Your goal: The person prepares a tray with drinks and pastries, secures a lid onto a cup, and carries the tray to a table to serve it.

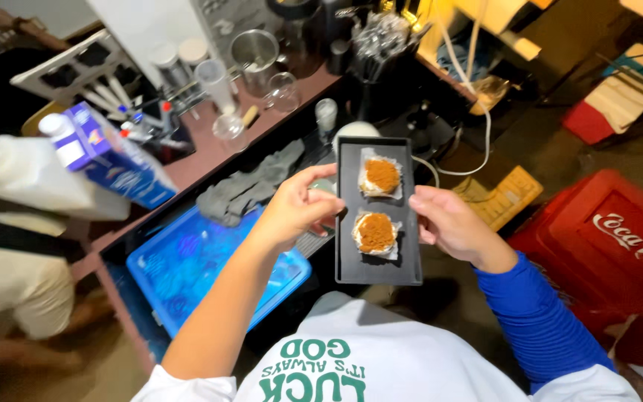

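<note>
Both hands grip a black tray [378,272] between them. The left hand [297,207] pinches its left edge; the right hand [449,222] curls on its right edge. Two brown pastries [375,231] lie on it.

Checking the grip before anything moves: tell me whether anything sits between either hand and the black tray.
Nothing visible does. The left hand and the right hand each touch a long edge of the black tray, clear of the two brown-topped pieces lying on it.

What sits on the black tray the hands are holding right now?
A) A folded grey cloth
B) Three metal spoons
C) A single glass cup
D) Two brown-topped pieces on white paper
D: the black tray, held at its edges by the left hand and right hand, carries two brown-topped pieces on white paper, one behind the other.
</note>
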